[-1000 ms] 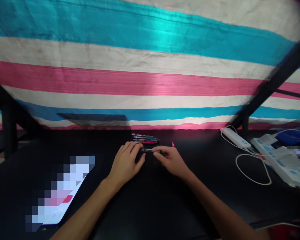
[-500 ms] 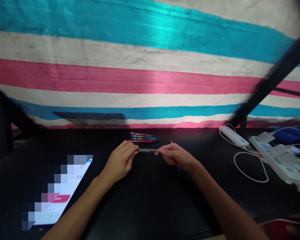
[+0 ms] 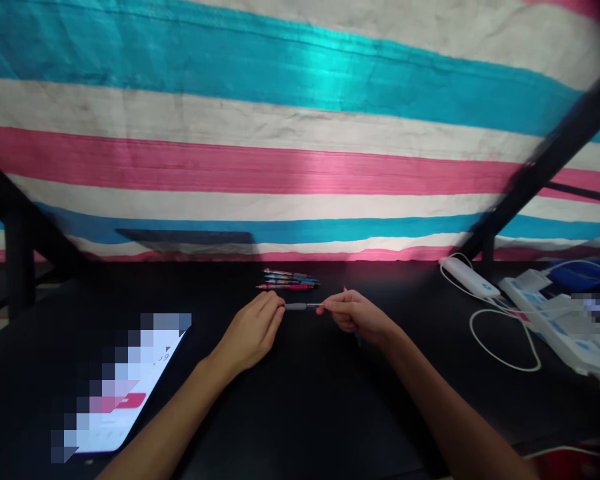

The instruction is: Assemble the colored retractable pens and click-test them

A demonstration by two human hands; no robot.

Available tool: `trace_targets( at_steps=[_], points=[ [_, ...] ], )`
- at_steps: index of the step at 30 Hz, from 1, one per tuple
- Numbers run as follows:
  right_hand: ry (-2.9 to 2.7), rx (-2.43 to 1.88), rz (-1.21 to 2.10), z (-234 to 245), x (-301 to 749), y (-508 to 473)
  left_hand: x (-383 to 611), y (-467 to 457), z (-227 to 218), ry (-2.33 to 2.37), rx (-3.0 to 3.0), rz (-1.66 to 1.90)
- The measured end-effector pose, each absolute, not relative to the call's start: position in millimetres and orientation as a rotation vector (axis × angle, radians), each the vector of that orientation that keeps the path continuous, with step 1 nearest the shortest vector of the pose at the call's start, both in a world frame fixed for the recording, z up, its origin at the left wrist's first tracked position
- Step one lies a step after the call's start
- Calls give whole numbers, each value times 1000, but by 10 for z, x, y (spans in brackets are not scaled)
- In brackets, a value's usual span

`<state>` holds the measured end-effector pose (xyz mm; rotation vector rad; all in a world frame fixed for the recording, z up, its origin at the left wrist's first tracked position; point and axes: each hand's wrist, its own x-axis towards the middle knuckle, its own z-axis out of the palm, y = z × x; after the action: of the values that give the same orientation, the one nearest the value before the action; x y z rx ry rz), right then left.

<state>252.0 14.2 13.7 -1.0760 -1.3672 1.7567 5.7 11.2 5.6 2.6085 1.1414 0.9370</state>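
A slim pen [image 3: 296,307] with a grey grip section is held level between my two hands, above the black table [image 3: 290,413]. The fingers of my left hand [image 3: 254,330] are closed round its left end. My right hand [image 3: 357,313] pinches its right end, where the barrel looks clear. A pink tip [image 3: 345,289] pokes out above the right hand and a bluish end shows below it, perhaps a second pen lying across the palm; the fingers hide the middle. Just beyond my hands lies a small bundle of pens [image 3: 290,280], with pink and blue parts.
At the left lies a lit phone or tablet [image 3: 130,400], partly pixelated. To the right are a white power strip [image 3: 545,320], a white device [image 3: 470,277], looping cables and a blue object [image 3: 585,273]. Black frame bars [image 3: 550,160] and a striped sheet [image 3: 280,167] stand behind.
The whole view has shifted slightly, so everything sits a little lower and to the right. Both hands keep the same hold on the pen.
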Motion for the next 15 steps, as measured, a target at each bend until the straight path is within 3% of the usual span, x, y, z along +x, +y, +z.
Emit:
trace_targets(
  at_steps=[11, 15],
  points=[
    [-1215, -929, 2130, 75, 2512, 149, 30, 133, 4, 988, 3030, 1261],
    [-1230, -973, 2054, 73, 2474, 134, 39, 129, 1, 1076, 3027, 1195]
  ],
)
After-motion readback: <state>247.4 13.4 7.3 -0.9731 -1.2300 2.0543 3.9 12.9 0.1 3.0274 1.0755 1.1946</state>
